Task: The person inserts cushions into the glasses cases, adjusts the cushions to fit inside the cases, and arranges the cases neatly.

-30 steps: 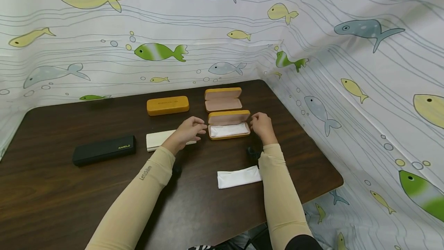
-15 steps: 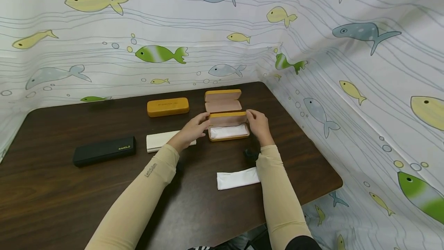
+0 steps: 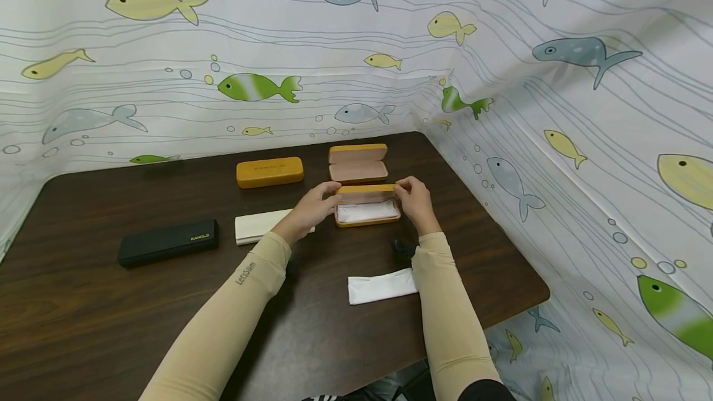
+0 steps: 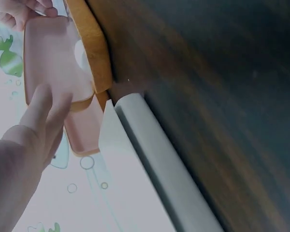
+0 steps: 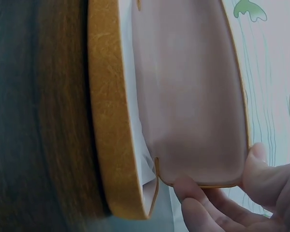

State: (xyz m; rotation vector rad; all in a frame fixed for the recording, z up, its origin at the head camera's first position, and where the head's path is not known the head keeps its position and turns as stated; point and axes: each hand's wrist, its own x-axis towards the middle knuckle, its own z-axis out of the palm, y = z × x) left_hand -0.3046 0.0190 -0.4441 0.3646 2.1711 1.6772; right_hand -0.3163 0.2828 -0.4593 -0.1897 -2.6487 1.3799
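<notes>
Between the two hands stands a mustard-yellow glasses case [image 3: 367, 224] with a pinkish lining, its lid [image 3: 366, 190] tilted partly forward over the base. A folded white cloth [image 3: 364, 211] lies inside. My right hand [image 3: 418, 206] holds the right end of the lid; in the right wrist view the thumb is at the upper corner and the fingers [image 5: 191, 191] lie along the short edge. At the lid's left end is my left hand [image 3: 312, 209], whose fairly straight fingers [image 4: 41, 104] overlap the lid in the left wrist view.
Behind it another yellow case [image 3: 358, 171] stands open, with a closed yellow case [image 3: 270, 172] to its left. A cream case [image 3: 259, 225] sits partly under my left forearm. Farther left is a black case [image 3: 167, 243]. A white folded cloth [image 3: 381, 286] and a small black item [image 3: 402, 249] lie near my right sleeve.
Both hands have moved in from beside the case to the ends of its lid. The lid has tipped forward from its more upright position.
</notes>
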